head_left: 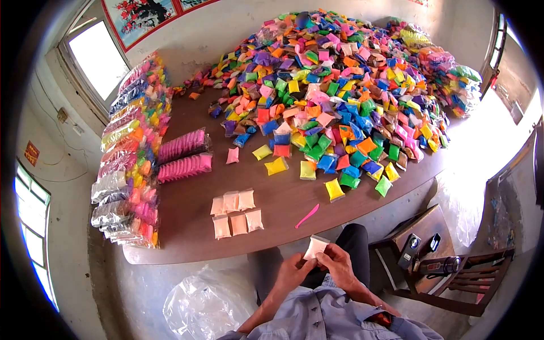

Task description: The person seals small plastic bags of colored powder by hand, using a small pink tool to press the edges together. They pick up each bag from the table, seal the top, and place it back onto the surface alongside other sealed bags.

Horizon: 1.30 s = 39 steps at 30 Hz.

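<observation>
Just off the table's front edge, my left hand (292, 268) and my right hand (335, 262) hold a small clear packet with pale peach filling (316, 247) between them. The fingers of both hands are closed on its lower edge. On the table ahead and to the left lie two rows of matching peach packets (239, 222). A pink plastic knife (307, 216) lies on the tabletop a little beyond my hands.
A large heap of colourful packets (340, 113) covers the back of the brown table (187, 226). Stacked bagged packets (127, 170) line its left side, beside two pink bundles (184, 168). Clear plastic bags (207, 306) lie on the floor. A wooden chair (470, 277) stands right, holding several devices.
</observation>
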Motion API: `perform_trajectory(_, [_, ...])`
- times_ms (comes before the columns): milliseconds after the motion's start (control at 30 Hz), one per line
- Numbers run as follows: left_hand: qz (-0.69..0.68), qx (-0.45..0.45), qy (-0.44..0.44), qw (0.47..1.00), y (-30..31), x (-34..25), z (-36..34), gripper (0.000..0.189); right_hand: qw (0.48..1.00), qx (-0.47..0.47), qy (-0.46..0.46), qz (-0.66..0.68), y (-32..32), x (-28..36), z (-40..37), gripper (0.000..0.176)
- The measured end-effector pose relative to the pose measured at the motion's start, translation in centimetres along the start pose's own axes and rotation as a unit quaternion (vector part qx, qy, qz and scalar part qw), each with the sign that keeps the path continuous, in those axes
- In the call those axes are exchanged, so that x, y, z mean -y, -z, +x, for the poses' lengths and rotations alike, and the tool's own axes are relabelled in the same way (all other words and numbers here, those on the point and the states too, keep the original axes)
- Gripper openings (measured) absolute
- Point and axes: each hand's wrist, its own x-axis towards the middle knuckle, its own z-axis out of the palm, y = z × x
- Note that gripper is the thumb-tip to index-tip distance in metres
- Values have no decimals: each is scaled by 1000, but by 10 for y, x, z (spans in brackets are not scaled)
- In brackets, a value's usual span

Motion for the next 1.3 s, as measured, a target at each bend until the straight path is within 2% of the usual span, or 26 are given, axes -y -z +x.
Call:
perform_trajectory(167, [40, 2, 9, 999, 2, 5, 2, 28, 1000, 10, -16, -16, 4, -3, 2, 28])
perform_trajectory(233, [111, 27, 10, 993, 4, 3, 3, 28, 999, -23, -33, -25, 5, -3, 4, 28])
perform_trajectory(367, [93, 26, -2, 995, 2, 6, 3, 30, 999, -21, -9, -31, 4, 5, 5, 26])
perform_trajectory(433, [69, 26, 7, 997, 1, 2, 2, 32, 1000, -14, 4, 8, 9, -2, 7, 30])
perform_trajectory(533, [64, 34, 27, 997, -1, 2, 3, 34, 1000, -13, -10, 12, 9, -7, 6, 31])
perform_trajectory(733, [72, 52, 10, 996, 3, 10, 3, 35, 1000, -12, -27, 4, 8, 0, 4, 29])
perform_trajectory(1033, [84, 49, 43, 994, 3, -3, 3, 35, 998, -24, -12, 56, 11, -3, 4, 26])
perform_trajectory(1133, [50, 53, 14, 997, 5, 1, 5, 34, 998, -14, -16, 62, 11, -3, 4, 27])
perform_trajectory(1300, [93, 59, 28, 994, 9, 1, 6, 33, 999, -35, -32, 21, 9, 0, 4, 32])
